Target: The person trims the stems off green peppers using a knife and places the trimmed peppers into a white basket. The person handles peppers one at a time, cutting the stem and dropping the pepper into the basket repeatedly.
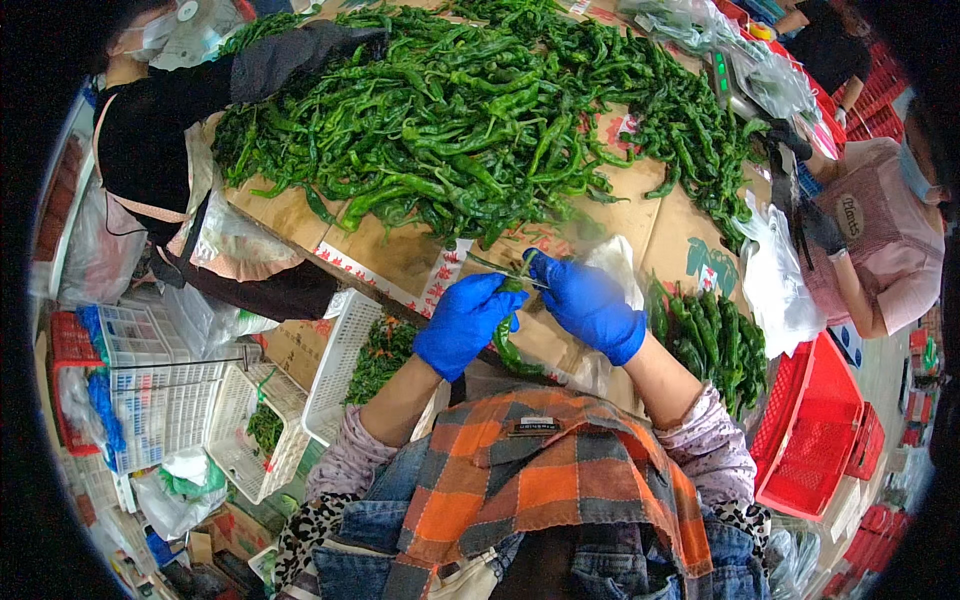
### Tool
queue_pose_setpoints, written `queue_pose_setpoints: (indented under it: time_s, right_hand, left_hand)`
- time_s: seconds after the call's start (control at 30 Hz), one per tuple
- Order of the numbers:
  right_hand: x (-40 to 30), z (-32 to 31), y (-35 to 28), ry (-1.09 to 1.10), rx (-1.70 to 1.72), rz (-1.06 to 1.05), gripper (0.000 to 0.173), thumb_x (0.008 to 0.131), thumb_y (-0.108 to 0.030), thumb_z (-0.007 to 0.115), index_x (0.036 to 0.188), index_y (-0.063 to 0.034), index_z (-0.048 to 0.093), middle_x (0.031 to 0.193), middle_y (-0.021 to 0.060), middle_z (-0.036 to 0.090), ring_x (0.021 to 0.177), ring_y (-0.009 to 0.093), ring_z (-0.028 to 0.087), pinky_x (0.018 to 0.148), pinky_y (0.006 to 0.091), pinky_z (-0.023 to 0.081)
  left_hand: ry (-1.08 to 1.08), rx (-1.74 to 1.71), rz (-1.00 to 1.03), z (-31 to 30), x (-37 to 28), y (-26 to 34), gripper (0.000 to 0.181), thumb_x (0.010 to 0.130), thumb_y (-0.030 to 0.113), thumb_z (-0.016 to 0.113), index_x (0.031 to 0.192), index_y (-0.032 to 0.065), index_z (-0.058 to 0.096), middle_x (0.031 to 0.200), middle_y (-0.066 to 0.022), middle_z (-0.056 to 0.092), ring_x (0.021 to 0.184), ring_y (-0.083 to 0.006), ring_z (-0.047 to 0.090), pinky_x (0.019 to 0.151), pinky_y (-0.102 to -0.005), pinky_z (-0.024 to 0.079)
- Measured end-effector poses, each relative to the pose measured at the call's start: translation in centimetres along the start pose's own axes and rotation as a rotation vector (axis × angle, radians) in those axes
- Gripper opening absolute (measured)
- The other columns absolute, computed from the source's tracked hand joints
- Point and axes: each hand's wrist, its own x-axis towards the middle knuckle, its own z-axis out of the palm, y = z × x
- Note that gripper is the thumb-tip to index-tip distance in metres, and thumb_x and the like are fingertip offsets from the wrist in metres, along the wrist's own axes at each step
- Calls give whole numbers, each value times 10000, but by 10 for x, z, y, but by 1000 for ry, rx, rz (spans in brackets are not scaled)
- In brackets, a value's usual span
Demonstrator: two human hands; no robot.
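My left hand (465, 321), in a blue glove, is closed on a long green chili pepper (508, 341) whose tip hangs below the fingers. Close on its right, my right hand (589, 301), also blue-gloved, has its fingertips at the pepper's stem end, by a thin metal tool (531, 282); whether this is scissors or a blade cannot be told. A large heap of green chili peppers (450, 135) covers much of the cardboard-topped table (637, 214) beyond my hands. Right of my right wrist lies a neat row of green peppers (709, 330), and beside that wrist is white plastic (619, 262).
A co-worker's dark sleeve (277, 64) reaches over the heap at left; another person (862, 217) stands at right by white plastic bags (776, 277). Red crates (814, 427) stand at lower right, white crates (255, 427) at lower left. A scale (724, 79) sits at the far right.
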Motion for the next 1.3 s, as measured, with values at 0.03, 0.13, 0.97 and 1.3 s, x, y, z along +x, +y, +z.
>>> queue_pose_setpoints:
  time_s: [0.03, 0.13, 0.97, 1.3]
  right_hand:
    - [-3, -3, 2, 1, 7, 19, 412, 850, -107, 556, 1259, -86, 516, 887, 194, 633, 746, 344, 619, 662, 393, 491]
    - [-14, -14, 12, -57, 49, 181, 249, 895, -179, 535, 1091, -44, 610, 717, 141, 621, 632, 293, 608, 574, 393, 468]
    - [-5, -66, 37, 332, 993, 577, 284, 940, -254, 526, 1109, -49, 627, 891, 64, 696, 554, 60, 458, 528, 189, 384]
    - [-3, -34, -5, 193, 895, 382, 238, 872, -307, 652, 911, -73, 670, 697, -2, 613, 564, 54, 438, 525, 209, 353]
  left_hand:
    - [46, -79, -19, -2, -2, -4, 169, 916, 134, 551, 969, -8, 626, 804, -69, 645, 669, -116, 608, 557, -264, 475]
    - [147, -53, -42, -20, -5, 8, 207, 921, 162, 536, 1026, 5, 620, 818, -75, 651, 681, -108, 591, 589, -241, 459]
    - [626, 119, 236, -41, 78, -9, 224, 771, 34, 703, 902, 26, 521, 780, -28, 575, 669, -116, 543, 605, -272, 468]
    - [360, -139, 459, -5, 40, 2, 356, 792, -27, 655, 1115, 38, 521, 964, -24, 567, 832, -114, 537, 770, -261, 465]
